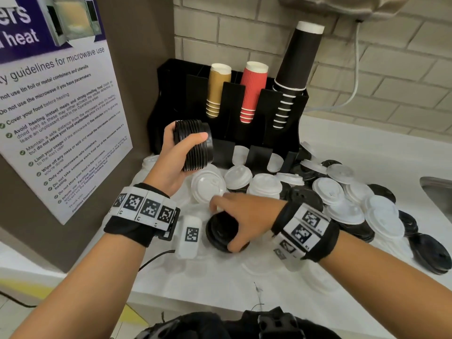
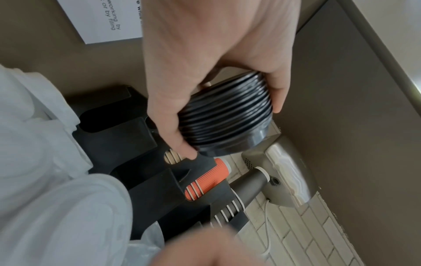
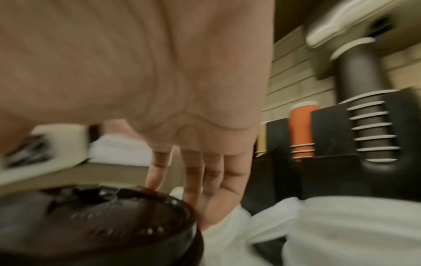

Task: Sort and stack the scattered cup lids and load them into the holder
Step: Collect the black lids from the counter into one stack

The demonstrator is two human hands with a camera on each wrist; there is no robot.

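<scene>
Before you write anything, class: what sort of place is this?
Probably a shared workplace or canteen kitchenette: a printed microwave-use guidelines poster, a black plastic holder of stacked paper cups, and a steel sink edge.

Glossy, ridged black plastic lid stack (image 2: pixel 227 115), light glinting along each rim. Scattered white plastic lids (image 1: pixel 340 190): matt, faintly translucent. Black plastic cup holder (image 1: pixel 244 143): smooth, dull sheen. Red corrugated paper cups (image 1: pixel 252 91), ribbed; tan paper cups (image 1: pixel 217 89) likewise; tall dark paper cups (image 1: pixel 297 67), smooth matt. Smooth white countertop (image 1: pixel 244 285), probably laminate. Brushed metal sink rim (image 1: pixel 437 189). Black cloth wrist straps (image 1: pixel 129 231). Pale painted brick wall (image 1: pixel 391 57), slightly rough.
</scene>
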